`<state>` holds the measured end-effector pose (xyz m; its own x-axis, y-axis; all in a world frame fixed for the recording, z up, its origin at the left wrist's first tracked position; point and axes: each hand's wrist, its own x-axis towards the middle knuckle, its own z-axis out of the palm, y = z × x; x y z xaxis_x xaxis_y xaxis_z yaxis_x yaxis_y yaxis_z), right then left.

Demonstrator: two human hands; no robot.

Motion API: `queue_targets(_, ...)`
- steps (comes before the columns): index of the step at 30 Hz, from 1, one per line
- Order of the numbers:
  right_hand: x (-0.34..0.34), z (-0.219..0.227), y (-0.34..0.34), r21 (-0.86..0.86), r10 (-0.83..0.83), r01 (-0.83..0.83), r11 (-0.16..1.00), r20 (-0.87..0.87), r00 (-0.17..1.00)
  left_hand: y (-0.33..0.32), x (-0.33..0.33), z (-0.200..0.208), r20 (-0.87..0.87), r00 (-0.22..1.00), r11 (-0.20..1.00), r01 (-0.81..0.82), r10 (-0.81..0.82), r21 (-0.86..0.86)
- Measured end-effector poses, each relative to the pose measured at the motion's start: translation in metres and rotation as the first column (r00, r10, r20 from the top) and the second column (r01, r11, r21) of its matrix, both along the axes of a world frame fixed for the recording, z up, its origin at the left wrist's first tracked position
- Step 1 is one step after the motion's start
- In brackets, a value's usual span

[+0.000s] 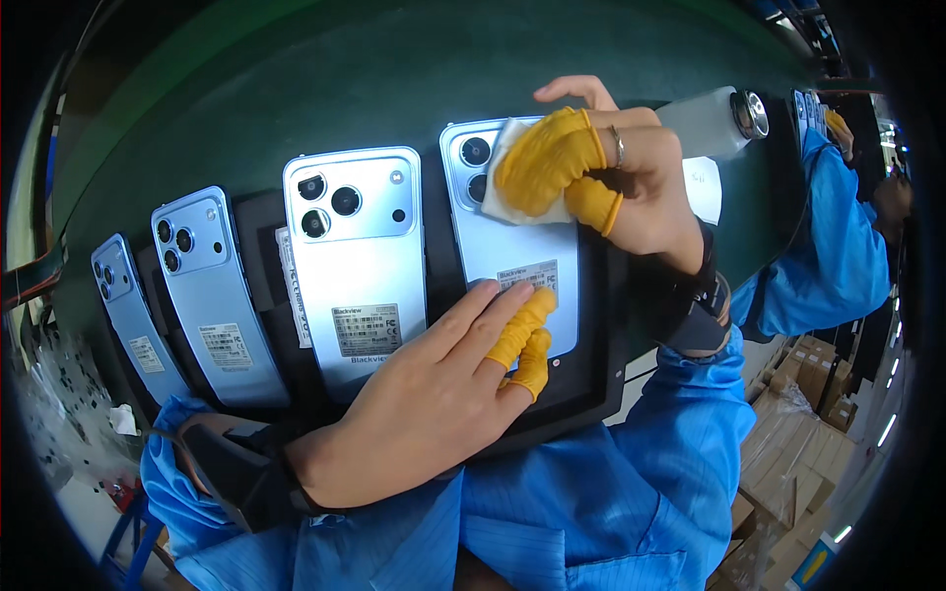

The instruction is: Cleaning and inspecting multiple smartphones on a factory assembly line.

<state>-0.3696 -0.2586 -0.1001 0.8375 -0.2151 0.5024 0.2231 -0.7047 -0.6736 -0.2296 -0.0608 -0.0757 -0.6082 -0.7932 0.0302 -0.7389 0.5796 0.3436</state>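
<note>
My right hand (631, 177), with yellow finger cots on some fingers, pinches a folded white wiping cloth (501, 202) against the camera area of a light blue smartphone (483, 246). The cloth covers part of that phone's camera block. Across the lower back of the same phone lies my left hand (443, 379), fingers stretched out and resting by its grey label; two of its digits wear yellow finger cots. To the left, another light blue phone (360, 271) lies back up, followed by a third phone (222, 295) and a smaller-looking one (138, 325) at the far left.
The phones rest on a black tray (601, 379) on a dark green table (394, 79). A translucent bottle with a metal cap (705, 123) lies beyond my right hand. Another person's blue sleeve (838, 236) is at the right. Cardboard boxes (808, 433) stand below it.
</note>
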Motion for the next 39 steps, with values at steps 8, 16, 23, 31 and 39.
queue_targets(8,-0.009,-0.003,-0.011,0.057,-0.069,0.069,0.996,-0.003,0.998,0.000,0.000,0.002,-0.001,1.000,1.000,-0.008,0.008,0.015)
queue_targets(16,-0.023,0.003,-0.022,0.148,-0.076,0.087,0.985,-0.074,0.994,0.001,-0.001,0.002,-0.029,0.999,0.999,-0.034,0.034,0.006)
queue_targets(23,-0.016,0.001,0.000,0.249,-0.257,0.246,0.937,0.011,0.966,0.001,-0.001,0.000,-0.059,0.997,0.999,-0.045,0.045,-0.008)
queue_targets(31,-0.006,-0.001,-0.011,-0.088,-0.065,0.061,0.994,-0.038,0.997,0.000,-0.001,0.001,-0.042,0.999,1.000,-0.029,0.029,0.005)
queue_targets(39,-0.014,0.004,-0.004,0.198,-0.395,0.383,0.902,0.022,0.919,0.002,-0.001,0.000,-0.057,0.997,0.999,-0.046,0.045,-0.012)
